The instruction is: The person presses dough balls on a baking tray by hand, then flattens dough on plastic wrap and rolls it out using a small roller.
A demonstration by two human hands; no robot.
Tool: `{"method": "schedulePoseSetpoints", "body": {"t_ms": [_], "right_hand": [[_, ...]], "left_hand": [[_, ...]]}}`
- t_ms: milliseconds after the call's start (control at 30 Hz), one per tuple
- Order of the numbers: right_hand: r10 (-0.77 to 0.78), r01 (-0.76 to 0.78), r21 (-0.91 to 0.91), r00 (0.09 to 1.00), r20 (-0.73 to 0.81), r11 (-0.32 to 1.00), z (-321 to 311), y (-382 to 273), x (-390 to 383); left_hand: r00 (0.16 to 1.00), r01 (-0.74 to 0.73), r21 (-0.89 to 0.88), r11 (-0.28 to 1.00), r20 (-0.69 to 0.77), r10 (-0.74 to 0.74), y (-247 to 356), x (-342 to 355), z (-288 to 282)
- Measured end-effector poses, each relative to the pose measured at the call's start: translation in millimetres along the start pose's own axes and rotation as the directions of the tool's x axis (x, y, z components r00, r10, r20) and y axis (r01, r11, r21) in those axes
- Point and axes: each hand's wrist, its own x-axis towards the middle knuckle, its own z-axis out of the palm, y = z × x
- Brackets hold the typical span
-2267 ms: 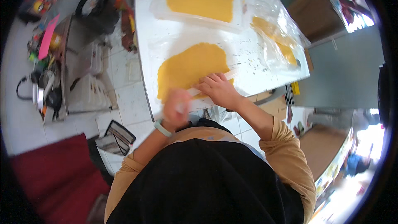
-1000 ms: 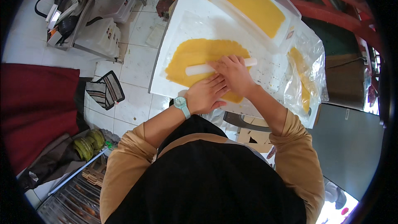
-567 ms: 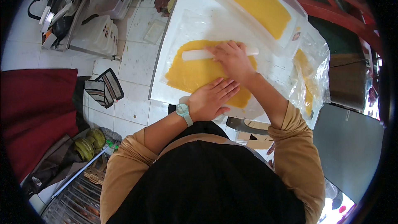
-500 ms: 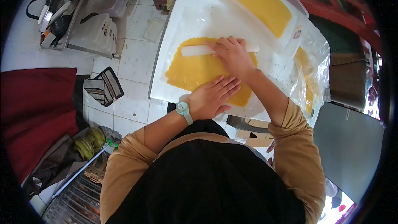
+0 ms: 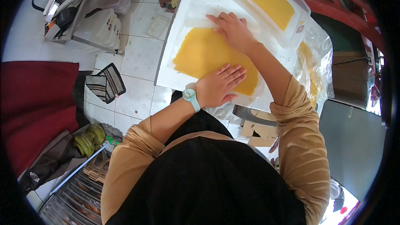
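Note:
A thin yellow dough sheet (image 5: 198,52) lies spread on clear plastic over the white table (image 5: 166,60). My left hand (image 5: 216,85) rests flat on the sheet's near edge, its fingers stretched out. A white rolling pin (image 5: 199,23) lies along the far edge of the dough, hard to make out against the white surface. My right hand (image 5: 234,29) is laid over the pin with its fingers extended, not wrapped round it; the palm hides part of the pin.
A clear plastic tray (image 5: 305,11) with another yellow sheet (image 5: 266,1) stands at the far right. Beside it lies a crumpled plastic bag (image 5: 325,64) with yellow dough inside. Clear boxes (image 5: 98,29) sit on a shelf to the left; a striped cloth (image 5: 106,83) is on the tiled floor.
The rolling pin and my right hand have moved away from me, to the dough's far edge. My left hand stays flat on the dough. The view has shifted slightly.

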Motion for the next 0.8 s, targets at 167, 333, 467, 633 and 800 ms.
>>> {"method": "schedulePoseSetpoints", "body": {"t_ms": [167, 333, 467, 633, 800], "right_hand": [[0.037, -0.044, -0.086, 0.996, -0.083, 0.995, 21.5, -10.2, -28.7], [-0.015, 0.013, -0.062, 0.999, -0.031, 0.998, 18.3, -47.5, -96.3], [0.02, -0.019, 0.028, 0.999, -0.047, 0.999, 7.4, -49.7, -75.2], [0.021, -0.017, 0.036, 0.99, -0.138, 0.999, 15.0, -36.0, -35.9], [0.085, -0.085, 0.009, 0.99, -0.112, 0.996, 15.4, -30.5, -18.1]], "left_hand": [[0.988, 0.145, 0.09, 0.985, -0.065, -0.139, 38.8, -28.1, -5.2], [0.906, 0.321, -0.592, 0.739, -0.036, -0.422, 24.8, -55.6, -53.9], [0.796, 0.311, -0.719, 0.621, -0.16, -0.584, -82.3, -6.4, -115.3], [0.798, 0.523, -0.597, 0.608, 0.093, -0.596, -160.6, 23.1, -107.2], [0.77, 0.615, -0.64, 0.46, 0.362, -0.526, -170.7, 27.5, -102.9]]}}
